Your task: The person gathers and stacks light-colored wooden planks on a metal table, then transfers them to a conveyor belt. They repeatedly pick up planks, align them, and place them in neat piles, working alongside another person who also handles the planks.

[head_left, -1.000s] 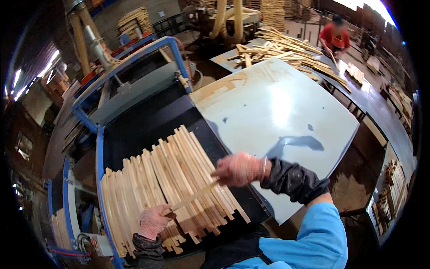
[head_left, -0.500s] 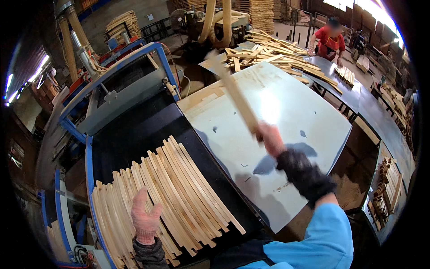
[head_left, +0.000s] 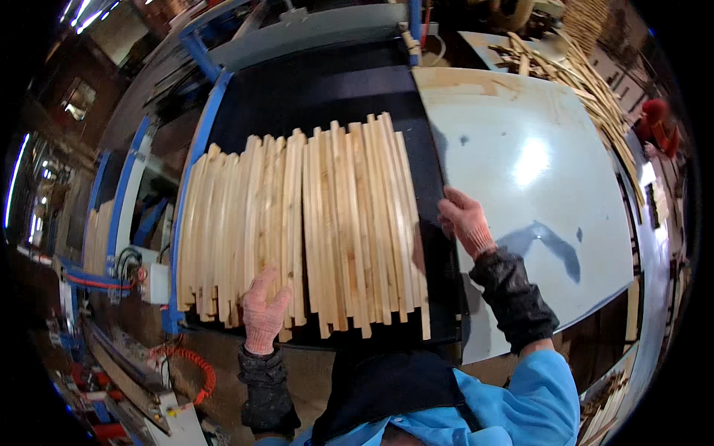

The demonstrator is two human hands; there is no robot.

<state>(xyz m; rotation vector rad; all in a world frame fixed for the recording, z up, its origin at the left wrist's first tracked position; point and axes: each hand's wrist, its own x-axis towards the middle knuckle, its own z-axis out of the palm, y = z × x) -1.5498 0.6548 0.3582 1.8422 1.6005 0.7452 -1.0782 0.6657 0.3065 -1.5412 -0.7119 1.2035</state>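
Note:
Many pale wooden strips (head_left: pixel 361 230) lie side by side in a row on the black bed (head_left: pixel 357 82) of a blue-framed machine. A narrow dark gap splits the row near its middle, and the strip ends are uneven. My left hand (head_left: pixel 265 312), in a pink knit glove, rests over the near ends of the strips left of the gap, thumb and fingers apart. To the right of the row, my right hand (head_left: pixel 465 221), gloved alike, hovers by the seam between bed and pale panel. Its fingers are curled in, with no strip in them.
A pale, glossy panel (head_left: pixel 513 171) adjoins the bed on the right. Beyond it lies a loose heap of strips (head_left: pixel 587 97). At the far right a person in red (head_left: pixel 658 128) stands by a long table. The blue frame (head_left: pixel 201 141) borders the bed's left side; a red coiled hose (head_left: pixel 195 368) hangs lower left.
The strip that my right hand held over the pale panel is out of that hand, which has come down beside the row. My view has swung left, and my left hand stays at the strips' near ends.

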